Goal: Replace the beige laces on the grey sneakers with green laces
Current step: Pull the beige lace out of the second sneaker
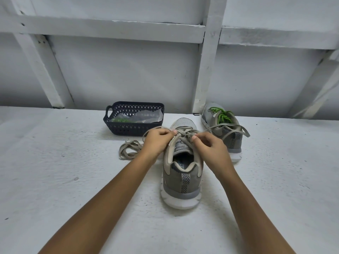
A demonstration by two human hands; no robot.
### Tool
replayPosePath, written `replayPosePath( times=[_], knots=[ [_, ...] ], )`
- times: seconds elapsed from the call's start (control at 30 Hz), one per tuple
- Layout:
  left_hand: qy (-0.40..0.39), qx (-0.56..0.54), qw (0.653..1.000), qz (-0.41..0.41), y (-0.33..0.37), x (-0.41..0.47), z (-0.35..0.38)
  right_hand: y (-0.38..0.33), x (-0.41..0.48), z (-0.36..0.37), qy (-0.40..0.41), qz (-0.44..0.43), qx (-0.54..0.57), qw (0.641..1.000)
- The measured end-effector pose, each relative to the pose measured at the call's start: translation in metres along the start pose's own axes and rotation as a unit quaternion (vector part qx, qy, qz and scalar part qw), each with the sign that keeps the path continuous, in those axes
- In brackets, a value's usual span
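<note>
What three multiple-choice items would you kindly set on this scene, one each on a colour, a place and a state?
1. What colour are the laces in the far sneaker?
A. beige
B. green
C. black

2. Where does the loose lace lie?
A. left of the near sneaker
B. inside the far sneaker
C. right of the far sneaker

3. What are the left hand and right hand doing?
A. lying flat and open
B. hanging idle
C. pinching the near sneaker's beige lace

Answers:
1 B: bright green shows over its tongue.
2 A: it lies heaped beside that shoe, by the left wrist.
3 C: fingers of both hands curl round strands over the tongue.
</note>
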State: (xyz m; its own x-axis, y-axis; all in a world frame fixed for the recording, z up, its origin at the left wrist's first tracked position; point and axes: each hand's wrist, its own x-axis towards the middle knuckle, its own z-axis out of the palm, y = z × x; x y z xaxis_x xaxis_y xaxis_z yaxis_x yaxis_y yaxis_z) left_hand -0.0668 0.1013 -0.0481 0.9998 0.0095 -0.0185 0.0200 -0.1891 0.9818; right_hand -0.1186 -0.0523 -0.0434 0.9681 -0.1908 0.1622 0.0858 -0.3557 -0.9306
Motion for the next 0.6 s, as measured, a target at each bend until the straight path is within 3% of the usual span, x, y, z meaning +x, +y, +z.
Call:
replayPosePath(
  times=[0.27,0.33,0.47,0.6],
  knots=[
    [0.169,-0.091,0.981,0.018,0.011,0.008,-0.013,0.002,0.000,-0.002,0.000,0.004,0.008,1.000],
    [0.131,-0.081,0.988,-0.003,0.011,0.007,-0.013,0.002,0.000,-0.002,-0.001,0.002,0.006,1.000],
    [-0.020,-0.031,0.999,-0.034,0.004,-0.003,-0.001,0.002,0.001,-0.001,0.000,0.001,0.009,1.000],
    [0.028,-0.050,0.998,-0.014,0.002,0.002,0.002,0.003,0.002,0.000,0.002,0.000,0.017,1.000]
  ],
)
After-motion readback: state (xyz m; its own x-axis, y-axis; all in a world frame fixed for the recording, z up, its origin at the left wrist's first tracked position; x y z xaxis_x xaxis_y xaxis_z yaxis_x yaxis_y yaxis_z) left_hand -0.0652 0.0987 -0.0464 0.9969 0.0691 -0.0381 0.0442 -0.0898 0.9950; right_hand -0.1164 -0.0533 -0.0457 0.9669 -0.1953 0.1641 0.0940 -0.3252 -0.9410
